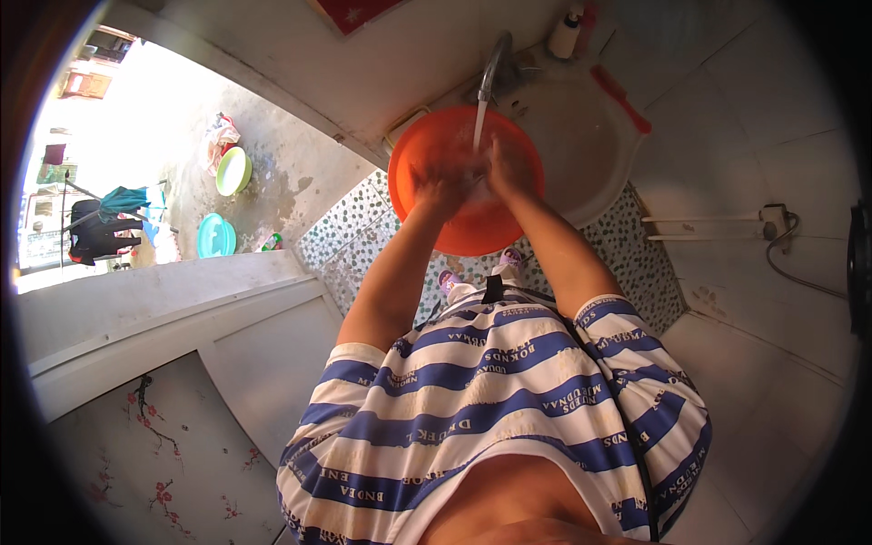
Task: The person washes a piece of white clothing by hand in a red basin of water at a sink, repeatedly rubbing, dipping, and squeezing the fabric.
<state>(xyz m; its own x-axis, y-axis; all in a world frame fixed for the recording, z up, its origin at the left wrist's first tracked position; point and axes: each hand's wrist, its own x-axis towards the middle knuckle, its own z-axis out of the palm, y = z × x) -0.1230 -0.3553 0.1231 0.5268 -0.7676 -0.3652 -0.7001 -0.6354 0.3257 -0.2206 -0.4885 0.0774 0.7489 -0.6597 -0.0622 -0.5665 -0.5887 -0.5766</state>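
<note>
Both my hands are inside an orange plastic basin [470,235] at the left part of the white washbasin [586,160]. Water runs from a curved metal faucet [496,65] down into the orange basin, close to my fingers. My left hand [438,185] is dark and motion-blurred, low in the basin. On the right side of the stream is my right hand [505,172], its fingers pointing towards the faucet. Splashing water and blur hide whether either hand holds anything.
A pump bottle [564,35] stands behind the washbasin, and a red strip [621,99] lies along its right rim. White pipes [702,228] run along the right wall. Outside the doorway are a yellow-green basin [234,172], a turquoise basin [216,236] and hanging laundry [102,228].
</note>
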